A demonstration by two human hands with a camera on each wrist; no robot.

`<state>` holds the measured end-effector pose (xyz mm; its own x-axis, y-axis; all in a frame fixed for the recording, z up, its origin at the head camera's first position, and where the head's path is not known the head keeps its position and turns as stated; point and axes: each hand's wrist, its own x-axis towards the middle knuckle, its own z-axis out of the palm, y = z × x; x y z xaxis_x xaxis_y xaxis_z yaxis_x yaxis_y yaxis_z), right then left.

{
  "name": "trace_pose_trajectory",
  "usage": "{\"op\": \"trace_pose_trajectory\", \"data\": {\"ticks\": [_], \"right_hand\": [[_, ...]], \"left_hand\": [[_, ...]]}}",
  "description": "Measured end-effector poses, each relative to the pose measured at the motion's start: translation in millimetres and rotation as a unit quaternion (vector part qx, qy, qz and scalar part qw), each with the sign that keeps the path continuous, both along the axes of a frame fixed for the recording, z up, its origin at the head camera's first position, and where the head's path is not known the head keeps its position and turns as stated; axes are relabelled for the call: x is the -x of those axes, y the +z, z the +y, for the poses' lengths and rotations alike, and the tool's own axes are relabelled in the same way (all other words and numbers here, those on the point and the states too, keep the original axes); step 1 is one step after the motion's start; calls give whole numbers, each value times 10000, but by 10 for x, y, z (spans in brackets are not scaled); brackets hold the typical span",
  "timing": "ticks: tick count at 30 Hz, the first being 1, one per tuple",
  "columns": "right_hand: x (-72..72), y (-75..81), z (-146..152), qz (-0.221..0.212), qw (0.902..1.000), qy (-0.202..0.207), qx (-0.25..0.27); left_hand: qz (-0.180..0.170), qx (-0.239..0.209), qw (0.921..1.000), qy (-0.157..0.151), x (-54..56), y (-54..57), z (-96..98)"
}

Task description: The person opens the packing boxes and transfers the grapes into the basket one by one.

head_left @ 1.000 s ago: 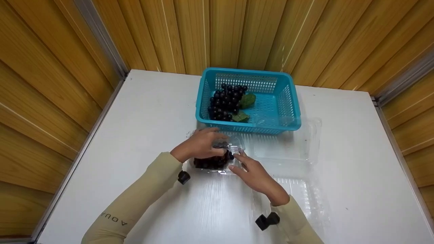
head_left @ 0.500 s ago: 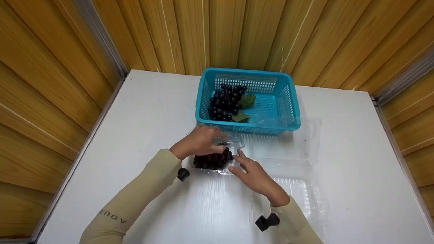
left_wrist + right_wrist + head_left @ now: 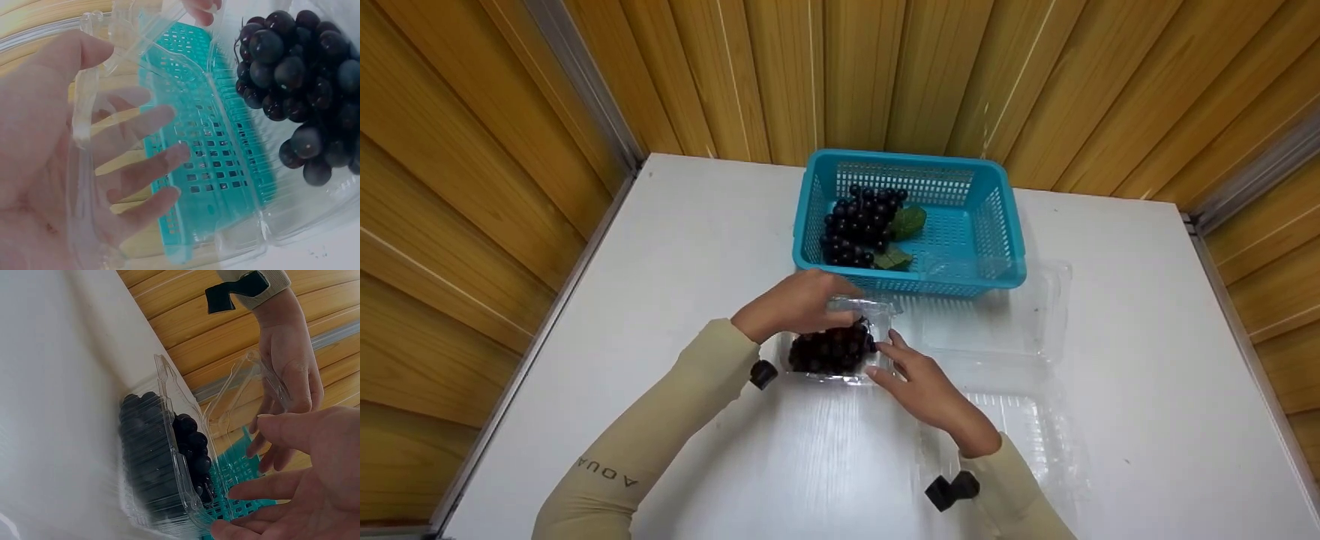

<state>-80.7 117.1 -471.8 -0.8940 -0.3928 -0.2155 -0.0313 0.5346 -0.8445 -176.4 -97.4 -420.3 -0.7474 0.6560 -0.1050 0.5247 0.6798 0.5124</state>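
A bunch of dark grapes (image 3: 829,352) lies in a clear plastic clamshell box (image 3: 180,484) on the white table. The box's lid (image 3: 214,140) stands raised on the basket side. My left hand (image 3: 795,304) holds the lid's edge, thumb on one side and fingers behind the clear plastic. At the box's right end is my right hand (image 3: 922,386), its fingers extended and close to the wall; contact is hard to tell. In the right wrist view the grapes (image 3: 194,444) show partly above the box's rim.
Behind the box stands a teal basket (image 3: 911,159) holding another dark grape bunch (image 3: 859,221) with green leaves (image 3: 909,223). More clear plastic packaging (image 3: 986,326) lies open on the right, partly under the right forearm. Wood-panelled walls border the table (image 3: 1147,337).
My left hand has moved back toward the basket with the lid, tilting it away and showing more of the grapes. The right hand has stayed nearly still.
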Motion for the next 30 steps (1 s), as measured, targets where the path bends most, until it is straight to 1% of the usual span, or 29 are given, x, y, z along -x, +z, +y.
{"op": "trace_pose_trajectory", "data": {"ticks": [4, 8, 10, 15, 19, 30], "right_hand": [[2, -2, -3, -12, 10000, -34, -45], [3, 4, -6, -78, 9999, -65, -103], [2, 8, -7, -130, 9998, -66, -106], [3, 6, 4, -87, 9999, -5, -101], [8, 4, 14, -77, 9999, 47, -116], [15, -19, 2, -1, 9999, 14, -162]], "left_hand": [[-21, 27, 10000, -15, 13, 37, -1], [50, 19, 10000, 19, 18, 68, -8], [70, -54, 10000, 16, 20, 86, -13], [222, -131, 9997, 11, 30, 115, -11], [396, -56, 9992, 12, 44, 126, 3], [640, 12, 9979, -97, 105, 167, 23]]}}
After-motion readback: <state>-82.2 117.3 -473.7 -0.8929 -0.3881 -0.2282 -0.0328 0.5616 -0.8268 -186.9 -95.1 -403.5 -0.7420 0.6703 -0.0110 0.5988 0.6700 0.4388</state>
